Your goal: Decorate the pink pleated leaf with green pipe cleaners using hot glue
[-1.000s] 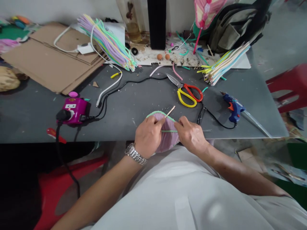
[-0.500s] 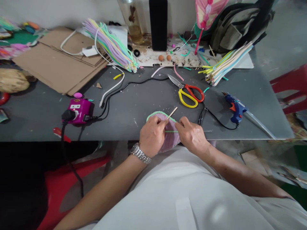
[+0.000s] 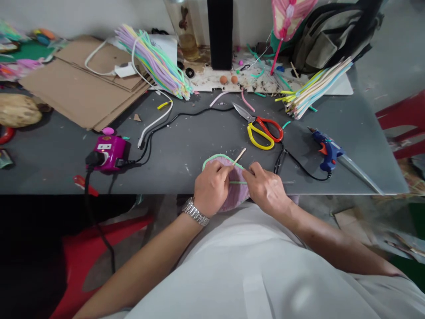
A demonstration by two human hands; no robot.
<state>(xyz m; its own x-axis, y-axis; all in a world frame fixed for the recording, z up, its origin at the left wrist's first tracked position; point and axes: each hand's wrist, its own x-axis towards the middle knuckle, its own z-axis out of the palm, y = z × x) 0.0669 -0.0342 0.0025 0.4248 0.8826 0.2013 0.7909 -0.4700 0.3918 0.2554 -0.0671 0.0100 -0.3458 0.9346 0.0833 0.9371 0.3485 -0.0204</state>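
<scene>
A pinkish-purple fuzzy piece with a light green edging [image 3: 235,195] lies at the table's front edge, between my hands. My left hand [image 3: 212,184], with a watch at the wrist, is closed and pinches a thin pale stick [image 3: 239,156] that points up and right over the piece. My right hand [image 3: 265,185] is closed on the right side of the piece, thumb and finger pressed at its green edging. A green strip runs across the piece between the hands. My fingertips are partly hidden by the backs of my hands.
Red-and-yellow-handled scissors [image 3: 259,128] lie beyond my hands. A blue glue gun [image 3: 328,150] rests at the right, its cord trailing left. At the left stand a purple power socket [image 3: 108,153] and cardboard sheets [image 3: 83,97]. Bundles of pipe cleaners [image 3: 154,62] lie at the back.
Both hands keep nearly the same place and grip. The view has shifted very slightly; nothing on the table has visibly moved.
</scene>
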